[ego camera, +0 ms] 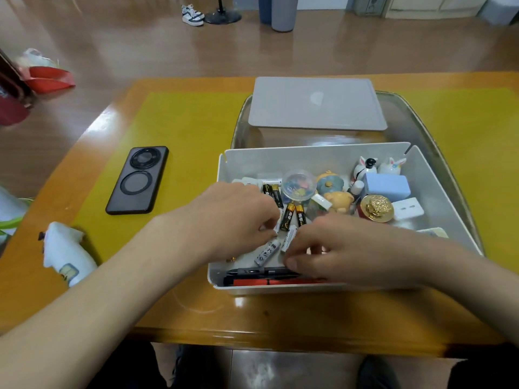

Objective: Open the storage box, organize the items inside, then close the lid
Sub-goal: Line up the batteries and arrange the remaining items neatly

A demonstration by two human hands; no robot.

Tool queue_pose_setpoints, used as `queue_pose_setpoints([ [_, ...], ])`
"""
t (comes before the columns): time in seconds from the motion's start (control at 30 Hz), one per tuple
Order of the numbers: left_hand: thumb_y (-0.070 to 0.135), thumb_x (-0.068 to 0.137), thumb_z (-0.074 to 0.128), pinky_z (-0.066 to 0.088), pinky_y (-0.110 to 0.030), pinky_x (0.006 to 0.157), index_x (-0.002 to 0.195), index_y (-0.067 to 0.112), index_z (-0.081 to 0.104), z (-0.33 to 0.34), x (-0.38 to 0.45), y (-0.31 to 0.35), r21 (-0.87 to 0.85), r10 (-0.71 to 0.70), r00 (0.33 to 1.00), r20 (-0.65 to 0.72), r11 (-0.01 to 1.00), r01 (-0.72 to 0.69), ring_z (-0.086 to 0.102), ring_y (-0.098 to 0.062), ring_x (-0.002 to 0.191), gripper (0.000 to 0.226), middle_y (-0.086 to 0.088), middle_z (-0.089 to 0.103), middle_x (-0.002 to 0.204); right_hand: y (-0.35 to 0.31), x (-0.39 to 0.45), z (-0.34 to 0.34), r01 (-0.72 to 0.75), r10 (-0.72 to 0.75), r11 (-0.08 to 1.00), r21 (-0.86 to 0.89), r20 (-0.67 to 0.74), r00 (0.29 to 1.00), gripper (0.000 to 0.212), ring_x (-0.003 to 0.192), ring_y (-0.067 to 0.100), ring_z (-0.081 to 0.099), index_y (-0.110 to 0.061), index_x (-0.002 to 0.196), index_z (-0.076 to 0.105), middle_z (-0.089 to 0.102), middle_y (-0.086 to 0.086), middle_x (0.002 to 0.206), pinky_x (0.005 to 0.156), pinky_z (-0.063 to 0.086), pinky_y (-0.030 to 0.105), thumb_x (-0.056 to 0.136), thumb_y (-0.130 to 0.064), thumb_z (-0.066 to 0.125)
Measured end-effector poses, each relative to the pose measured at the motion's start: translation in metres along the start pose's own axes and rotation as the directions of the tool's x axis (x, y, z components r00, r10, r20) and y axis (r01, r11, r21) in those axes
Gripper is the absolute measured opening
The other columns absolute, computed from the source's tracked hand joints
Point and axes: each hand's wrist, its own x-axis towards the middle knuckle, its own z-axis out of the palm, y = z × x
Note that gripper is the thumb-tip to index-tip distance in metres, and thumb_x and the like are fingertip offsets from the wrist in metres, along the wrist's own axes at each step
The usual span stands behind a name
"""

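Open white plastic storage box (438, 192) near bench (179, 130) front edge, small white batteries (268, 251) pinched by left hand (238, 217) and right hand (339, 245) fingers, grey lid (317, 103) behind.

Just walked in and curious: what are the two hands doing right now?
Left hand: fingers curled, pinching a white battery in the storage box.
Right hand: fingers curled onto another white battery.

Two bare forearms, uncovered from elbow to wrist, no sleeves in view. Left hand (238, 217) and right hand (345, 248) without rings, watch or gloves. Dark trousers and dark shoes glimpsed at lower edge.
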Motion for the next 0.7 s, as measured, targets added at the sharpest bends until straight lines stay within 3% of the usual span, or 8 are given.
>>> queue_pose_setpoints([
  [0.1, 0.045, 0.092, 0.054, 0.03, -0.026, 0.049, 0.086, 0.03, 0.061, 0.007, 0.006, 0.007, 0.038, 0.028, 0.999, -0.018, 0.999, -0.027, 0.055, -0.015, 0.071, 0.018, 0.012, 0.052, 0.072, 0.014, -0.007, -0.017, -0.055, 0.052, 0.998, -0.015, -0.143, 0.988, 0.026, 0.076, 0.004, 0.066, -0.031, 0.097, 0.077, 0.072, -0.018, 0.083, 0.068, 0.053, 0.03, 0.098, -0.045, 0.055],
  [0.2, 0.043, 0.092, 0.057, 0.045, -0.031, 0.058, 0.091, 0.025, 0.067, 0.016, 0.012, 0.013, 0.051, 0.042, 0.999, 0.015, 0.998, -0.042, 0.058, -0.019, 0.073, 0.021, 0.007, 0.054, 0.073, 0.027, -0.013, -0.022, -0.165, 0.093, 0.952, -0.256, -0.272, 0.958, 0.023, 0.081, 0.004, 0.066, -0.034, 0.093, 0.075, 0.073, -0.017, 0.083, 0.064, 0.05, 0.026, 0.094, -0.048, 0.057],
  [0.3, 0.044, 0.089, 0.06, 0.037, -0.032, 0.057, 0.083, 0.022, 0.061, 0.024, 0.018, 0.016, 0.092, 0.033, 0.998, 0.062, 0.995, -0.039, 0.045, -0.02, 0.067, 0.023, 0.008, 0.032, 0.065, 0.029, -0.012, -0.012, -0.199, 0.095, 0.892, -0.406, -0.26, 0.961, 0.027, 0.088, 0.014, 0.064, -0.034, 0.097, 0.071, 0.07, -0.013, 0.089, 0.064, 0.05, 0.031, 0.089, -0.056, 0.059],
  [0.37, 0.046, 0.087, 0.062, 0.028, -0.031, 0.053, 0.067, 0.024, 0.042, 0.027, 0.021, 0.017, 0.118, 0.02, 0.996, 0.083, 0.993, -0.03, 0.035, -0.017, 0.059, 0.036, 0.008, 0.027, 0.065, 0.027, -0.009, -0.003, -0.18, 0.072, 0.873, -0.454, -0.244, 0.967, 0.034, 0.09, 0.018, 0.062, -0.035, 0.103, 0.069, 0.066, -0.012, 0.095, 0.064, 0.048, 0.032, 0.084, -0.062, 0.061],
  [0.47, 0.044, 0.085, 0.063, 0.016, -0.029, 0.047, 0.062, 0.026, 0.024, 0.026, 0.021, 0.019, 0.139, 0.021, 0.997, 0.078, 0.99, -0.032, 0.024, -0.013, 0.052, 0.048, 0.008, 0.026, 0.064, 0.025, -0.003, 0.004, -0.17, 0.022, 0.825, -0.54, -0.269, 0.963, 0.039, 0.09, 0.023, 0.064, -0.031, 0.103, 0.064, 0.065, -0.007, 0.097, 0.053, 0.035, 0.028, 0.081, -0.063, 0.062],
  [0.57, 0.044, 0.083, 0.059, 0.018, -0.029, 0.046, 0.063, 0.025, 0.03, 0.025, 0.021, 0.02, 0.118, 0.013, 0.998, 0.062, 0.993, -0.02, 0.033, -0.015, 0.052, 0.04, 0.009, 0.029, 0.062, 0.023, 0.003, 0.01, -0.176, -0.01, 0.766, -0.619, -0.286, 0.958, 0.034, 0.088, 0.024, 0.065, -0.029, 0.097, 0.059, 0.065, -0.006, 0.096, 0.046, 0.015, 0.027, 0.081, -0.059, 0.063],
  [0.7, 0.044, 0.08, 0.052, 0.03, -0.03, 0.05, 0.075, 0.023, 0.051, 0.015, 0.02, 0.012, 0.034, -0.022, 1.0, 0.003, 0.999, 0.022, 0.049, -0.023, 0.065, 0.022, 0.008, 0.042, 0.063, 0.022, 0.008, 0.012, -0.153, -0.031, 0.757, -0.635, -0.269, 0.963, 0.035, 0.077, 0.025, 0.057, -0.028, 0.093, 0.049, 0.063, -0.003, 0.097, 0.046, 0.014, 0.029, 0.081, -0.056, 0.066],
])
